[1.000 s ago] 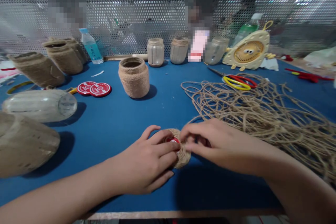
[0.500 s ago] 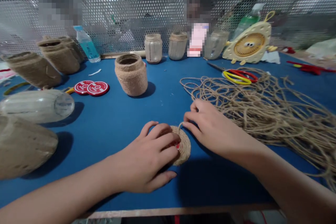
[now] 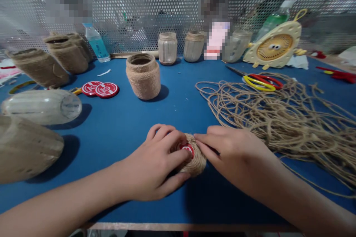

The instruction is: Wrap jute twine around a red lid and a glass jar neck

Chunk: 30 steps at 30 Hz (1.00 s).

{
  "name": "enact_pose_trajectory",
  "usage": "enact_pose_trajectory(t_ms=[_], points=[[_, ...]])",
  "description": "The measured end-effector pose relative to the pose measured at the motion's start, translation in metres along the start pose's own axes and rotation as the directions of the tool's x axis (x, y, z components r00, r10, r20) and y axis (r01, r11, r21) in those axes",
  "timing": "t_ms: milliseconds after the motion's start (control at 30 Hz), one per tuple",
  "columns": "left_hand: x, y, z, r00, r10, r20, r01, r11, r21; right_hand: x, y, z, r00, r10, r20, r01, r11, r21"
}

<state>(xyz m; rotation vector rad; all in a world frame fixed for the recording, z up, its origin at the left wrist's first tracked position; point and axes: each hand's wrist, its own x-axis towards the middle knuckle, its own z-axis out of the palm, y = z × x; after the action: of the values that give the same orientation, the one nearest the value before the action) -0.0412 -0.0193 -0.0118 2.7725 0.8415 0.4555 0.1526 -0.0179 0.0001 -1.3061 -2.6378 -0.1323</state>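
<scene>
Both hands meet on a small round red lid (image 3: 187, 149) half hidden under a coil of jute twine (image 3: 198, 163), near the front edge of the blue bench (image 3: 122, 126).

The left hand (image 3: 155, 166) clamps the lid, with its fingers spread over the top and its thumb at the near side. The right hand (image 3: 233, 152) has its fingers drawn together against the lid's right rim; whether they pinch a strand I cannot tell. The step looks like bedding the coil toward the bare red centre. A further turn would call for the left hand to pin the lid while the right feeds strand from the loose heap of jute twine (image 3: 278, 118) just beside it. A twine-wrapped glass jar (image 3: 143, 76) stands well behind.
</scene>
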Motion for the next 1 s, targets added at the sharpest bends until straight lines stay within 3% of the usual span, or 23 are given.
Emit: enact_pose_trajectory(t_ms=[500, 633, 767, 1000], points=[[0.002, 0.001, 0.001, 0.998, -0.023, 0.053, 0.020, 0.998, 0.063, -0.002, -0.010, 0.002, 0.999, 0.044, -0.009, -0.043, 0.996, 0.078], [0.000, -0.001, -0.001, 1.000, 0.006, -0.027, -0.004, 0.996, 0.089, -0.004, -0.011, 0.001, 0.999, 0.034, 0.008, -0.035, 0.993, 0.108], [-0.002, -0.005, -0.001, 0.992, -0.046, -0.120, 0.062, 0.989, 0.134, -0.005, -0.014, 0.002, 1.000, 0.010, 0.005, -0.011, 0.991, 0.135], [-0.003, -0.008, 0.004, 0.983, -0.105, -0.148, 0.126, 0.981, 0.145, -0.006, -0.016, 0.011, 1.000, 0.005, -0.007, -0.004, 0.994, 0.113]])
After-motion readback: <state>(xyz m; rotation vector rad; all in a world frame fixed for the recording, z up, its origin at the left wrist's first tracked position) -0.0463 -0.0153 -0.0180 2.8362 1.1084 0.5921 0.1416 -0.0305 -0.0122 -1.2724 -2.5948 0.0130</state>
